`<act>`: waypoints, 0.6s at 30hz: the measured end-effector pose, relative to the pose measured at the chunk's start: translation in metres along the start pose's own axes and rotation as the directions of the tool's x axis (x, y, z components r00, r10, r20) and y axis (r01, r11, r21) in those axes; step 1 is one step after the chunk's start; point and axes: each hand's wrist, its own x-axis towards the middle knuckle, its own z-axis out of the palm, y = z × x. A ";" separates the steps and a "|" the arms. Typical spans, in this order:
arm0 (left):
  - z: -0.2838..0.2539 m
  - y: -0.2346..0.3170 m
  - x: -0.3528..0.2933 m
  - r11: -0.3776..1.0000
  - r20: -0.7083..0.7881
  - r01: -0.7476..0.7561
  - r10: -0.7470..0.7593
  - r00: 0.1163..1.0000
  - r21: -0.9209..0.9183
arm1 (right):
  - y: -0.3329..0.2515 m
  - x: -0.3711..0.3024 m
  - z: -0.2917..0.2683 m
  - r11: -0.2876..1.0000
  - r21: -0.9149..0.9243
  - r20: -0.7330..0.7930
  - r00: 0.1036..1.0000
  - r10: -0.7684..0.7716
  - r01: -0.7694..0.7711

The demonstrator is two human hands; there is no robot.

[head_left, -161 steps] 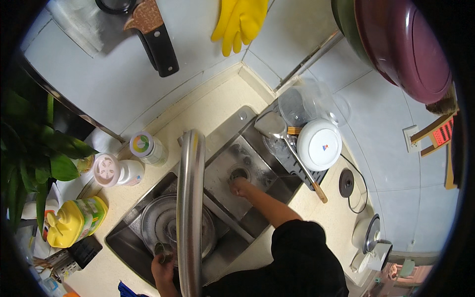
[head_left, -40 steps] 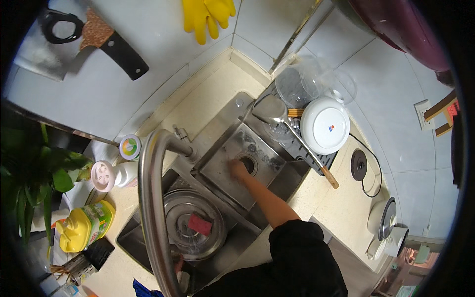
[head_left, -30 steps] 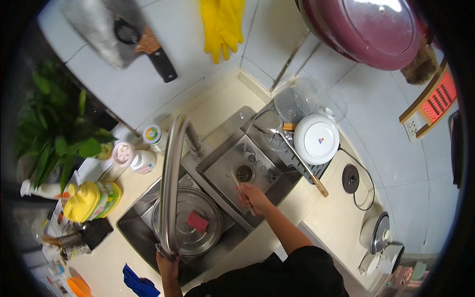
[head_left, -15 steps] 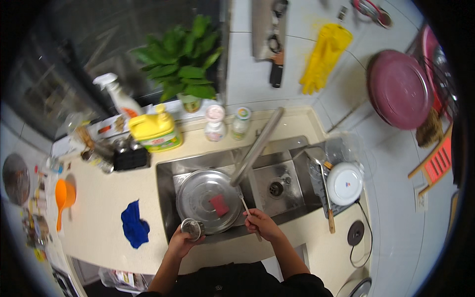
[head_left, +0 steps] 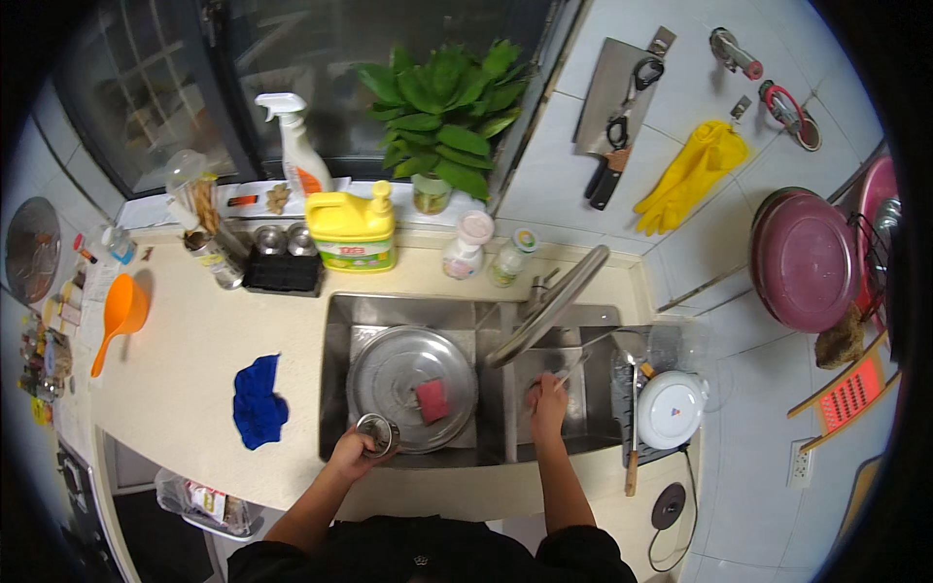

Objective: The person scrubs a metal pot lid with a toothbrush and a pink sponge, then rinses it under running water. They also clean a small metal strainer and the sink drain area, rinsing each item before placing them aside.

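My left hand (head_left: 355,455) is closed round a small round metal cup (head_left: 377,434) at the near edge of the left sink bowl. Beside the cup, a wide round metal pan (head_left: 364,384) lies in that bowl with a pink sponge (head_left: 432,400) in it. My right hand (head_left: 549,400) reaches down into the right sink bowl (head_left: 586,423), fingers closed on a thin metal utensil (head_left: 573,369) that points up to the right; its head is too small to tell. Over the divider slants the faucet (head_left: 549,309).
A dish rack (head_left: 622,384) right of the sink carries a white bowl (head_left: 671,410) and a wooden-handled ladle (head_left: 634,418). A blue cloth (head_left: 259,403) and an orange scoop (head_left: 122,311) lie on the left counter. Behind stand a yellow jug (head_left: 352,228) and two jars (head_left: 513,257).
My right hand has moved right with the utensil, from the front of the divider into the right bowl. My left hand still holds the cup near the pan. The whole view has shifted.
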 end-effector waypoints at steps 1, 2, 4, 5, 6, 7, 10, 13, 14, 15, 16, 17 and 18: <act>0.003 -0.001 0.012 0.998 0.035 0.056 -0.056 0.998 0.012 | -0.015 0.022 0.008 0.995 0.016 -0.082 0.992 -0.095 0.097; 0.010 -0.001 0.023 0.994 0.067 0.109 -0.111 0.992 0.029 | -0.027 0.048 0.013 0.980 0.022 -0.104 0.976 -0.193 0.196; 0.040 -0.001 0.040 0.990 0.098 0.141 -0.143 0.985 0.026 | -0.040 0.105 0.016 0.939 0.005 -0.178 0.925 -0.336 0.343; 0.055 -0.001 0.050 0.987 0.099 0.159 -0.160 0.982 0.011 | -0.044 0.131 0.015 0.923 -0.019 -0.226 0.897 -0.380 0.385; 0.067 -0.002 0.059 0.985 0.094 0.171 -0.169 0.981 -0.010 | -0.049 0.152 0.018 0.946 -0.002 -0.165 0.933 -0.320 0.325; 0.077 -0.004 0.070 0.988 0.086 0.150 -0.154 0.984 0.045 | -0.054 0.170 0.019 0.965 0.010 -0.109 0.960 -0.259 0.261; 0.095 -0.007 0.104 0.971 0.122 0.237 -0.231 0.965 -0.039 | -0.053 0.204 0.019 0.991 -0.089 0.110 0.990 -0.091 0.101; 0.108 -0.011 0.126 0.969 0.108 0.231 -0.221 0.969 -0.091 | -0.050 0.221 0.033 0.943 -0.266 0.328 0.939 -0.106 0.200; 0.111 -0.012 0.129 0.968 0.101 0.224 -0.213 0.972 -0.113 | -0.051 0.220 0.039 0.910 -0.316 0.400 0.907 -0.129 0.269; 0.116 -0.013 0.133 0.981 0.031 0.174 -0.172 0.985 -0.080 | -0.052 0.222 0.043 0.881 -0.383 0.386 0.914 -0.120 0.278; 0.117 -0.016 0.139 0.984 0.021 0.160 -0.159 0.987 -0.072 | -0.048 0.226 0.043 0.866 -0.380 0.373 0.911 -0.177 0.324; 0.114 -0.018 0.148 0.987 0.012 0.146 -0.145 0.989 -0.064 | -0.043 0.230 0.044 0.849 -0.377 0.360 0.903 -0.233 0.369; 0.110 -0.022 0.155 0.990 0.002 0.131 -0.131 0.991 -0.056 | -0.038 0.232 0.044 0.830 -0.375 0.347 0.893 -0.288 0.413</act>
